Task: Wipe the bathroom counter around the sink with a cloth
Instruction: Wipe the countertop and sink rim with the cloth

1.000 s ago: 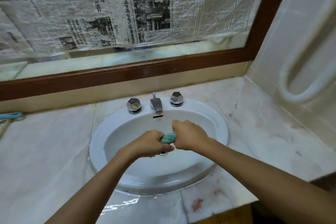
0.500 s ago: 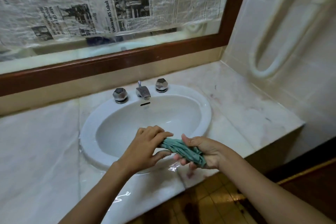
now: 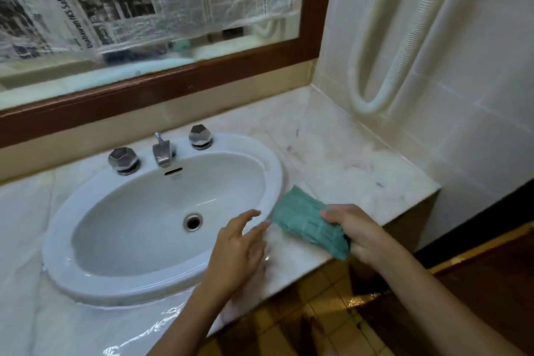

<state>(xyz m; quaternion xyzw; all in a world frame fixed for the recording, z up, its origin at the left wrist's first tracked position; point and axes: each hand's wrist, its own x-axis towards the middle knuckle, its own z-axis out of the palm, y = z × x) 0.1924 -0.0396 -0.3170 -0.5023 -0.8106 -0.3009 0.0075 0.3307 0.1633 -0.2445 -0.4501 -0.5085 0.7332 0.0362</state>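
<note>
counter [image 3: 341, 153]: marble, wet film in front of sink | sink [image 3: 86, 277]: white oval, set in counter | cloth [image 3: 306, 222]: teal, bunched, just right of sink rim, over counter | right hand [image 3: 358, 233]: fingers clenched on cloth | left hand [image 3: 239, 248]: fingers loose, spread, fingertips at cloth edge beside sink

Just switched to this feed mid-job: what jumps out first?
The green cloth, bunched in the right hand over the marble counter just right of the white sink; the left hand is open beside it. Behind, newspaper covers most of the wood-framed mirror.
</note>
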